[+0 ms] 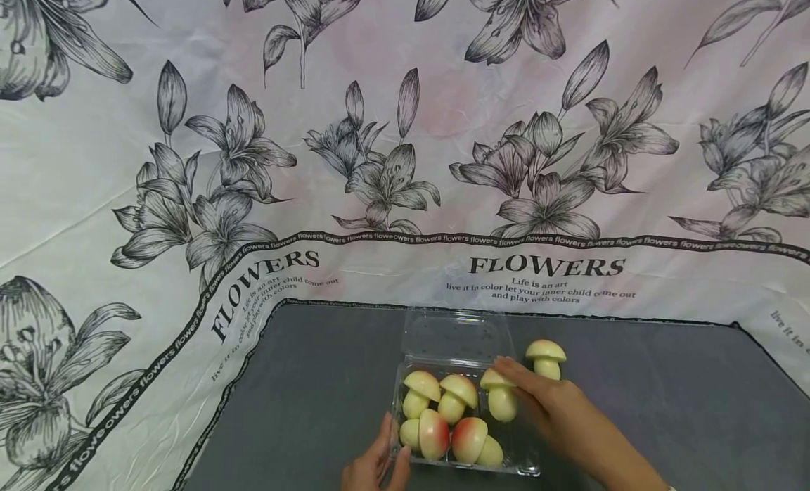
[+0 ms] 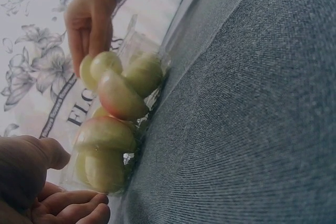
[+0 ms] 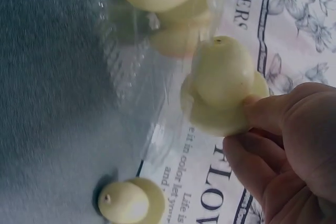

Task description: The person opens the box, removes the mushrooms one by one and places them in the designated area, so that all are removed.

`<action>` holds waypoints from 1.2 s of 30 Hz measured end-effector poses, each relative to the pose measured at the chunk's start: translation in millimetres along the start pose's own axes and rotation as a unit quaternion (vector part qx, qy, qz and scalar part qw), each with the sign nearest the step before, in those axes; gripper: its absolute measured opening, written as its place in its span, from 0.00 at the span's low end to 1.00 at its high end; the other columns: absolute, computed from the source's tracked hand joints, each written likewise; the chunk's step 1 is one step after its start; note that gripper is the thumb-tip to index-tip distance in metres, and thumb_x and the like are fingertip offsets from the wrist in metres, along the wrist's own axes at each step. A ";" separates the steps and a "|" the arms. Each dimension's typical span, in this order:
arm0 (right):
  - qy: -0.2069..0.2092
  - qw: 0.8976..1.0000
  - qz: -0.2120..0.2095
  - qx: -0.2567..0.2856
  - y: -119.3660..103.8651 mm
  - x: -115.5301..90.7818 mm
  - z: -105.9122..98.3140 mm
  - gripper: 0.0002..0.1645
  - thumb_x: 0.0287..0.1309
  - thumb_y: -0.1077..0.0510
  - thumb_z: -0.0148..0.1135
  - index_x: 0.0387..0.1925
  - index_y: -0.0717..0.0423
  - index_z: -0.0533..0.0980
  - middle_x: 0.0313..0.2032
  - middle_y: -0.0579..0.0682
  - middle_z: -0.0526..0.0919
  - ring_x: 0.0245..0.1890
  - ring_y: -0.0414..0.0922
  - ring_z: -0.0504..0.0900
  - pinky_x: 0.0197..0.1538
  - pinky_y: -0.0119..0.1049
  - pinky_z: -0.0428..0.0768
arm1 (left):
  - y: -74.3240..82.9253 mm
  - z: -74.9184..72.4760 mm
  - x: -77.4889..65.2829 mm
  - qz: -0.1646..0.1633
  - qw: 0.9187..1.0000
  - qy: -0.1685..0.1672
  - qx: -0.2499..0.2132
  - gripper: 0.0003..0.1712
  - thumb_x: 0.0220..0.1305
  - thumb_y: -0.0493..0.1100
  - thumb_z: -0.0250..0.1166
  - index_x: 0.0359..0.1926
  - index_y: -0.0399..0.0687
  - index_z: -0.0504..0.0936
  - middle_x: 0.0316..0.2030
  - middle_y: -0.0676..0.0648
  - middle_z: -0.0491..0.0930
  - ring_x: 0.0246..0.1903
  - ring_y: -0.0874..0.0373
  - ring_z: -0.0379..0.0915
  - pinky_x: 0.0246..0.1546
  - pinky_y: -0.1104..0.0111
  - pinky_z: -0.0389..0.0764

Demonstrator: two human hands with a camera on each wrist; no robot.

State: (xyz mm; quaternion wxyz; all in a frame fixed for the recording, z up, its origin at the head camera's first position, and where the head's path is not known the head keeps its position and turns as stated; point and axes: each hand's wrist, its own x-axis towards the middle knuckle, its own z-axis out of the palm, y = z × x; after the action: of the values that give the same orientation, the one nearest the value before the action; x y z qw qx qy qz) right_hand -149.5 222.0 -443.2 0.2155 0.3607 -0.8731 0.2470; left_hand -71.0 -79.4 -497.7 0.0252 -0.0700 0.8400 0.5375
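Observation:
A clear plastic clamshell box (image 1: 528,463) stands with its lid (image 1: 455,335) folded back, away from me. Inside lie several pale yellow mushroom-shaped pieces with red-blushed caps, one being the front-left mushroom (image 1: 434,435). My right hand (image 1: 563,413) pinches another mushroom (image 3: 223,77) by its cap between thumb and fingers, over the box's right back part. My left hand (image 1: 376,463) holds the box's front-left corner, thumb (image 2: 55,153) on one side and curled fingers (image 2: 79,208) on the other.
One more mushroom (image 1: 547,359) stands on the dark grey cloth surface (image 1: 304,392), behind and right of the box. A white sheet (image 1: 392,266) with printed flowers and lettering hangs along the back and left side.

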 end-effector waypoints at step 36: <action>0.117 0.976 0.129 -0.128 82.4 -28.8 -48.8 0.35 0.61 0.80 0.66 0.67 0.56 0.80 0.59 0.65 0.84 0.13 0.30 0.60 0.16 0.29 0.60 | -1.7 2.1 -2.1 0.013 1.000 0.012 -0.006 0.46 0.73 0.63 0.68 0.76 0.34 0.70 0.62 0.30 0.80 0.54 0.34 0.85 0.44 0.53 0.92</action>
State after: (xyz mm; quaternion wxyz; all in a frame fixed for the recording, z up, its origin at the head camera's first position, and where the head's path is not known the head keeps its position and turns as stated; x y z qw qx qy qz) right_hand -181.8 316.7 -443.6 0.3269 0.1828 -0.9055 0.1992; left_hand -68.8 -78.1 -499.9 0.0073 -0.0660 0.8377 0.5420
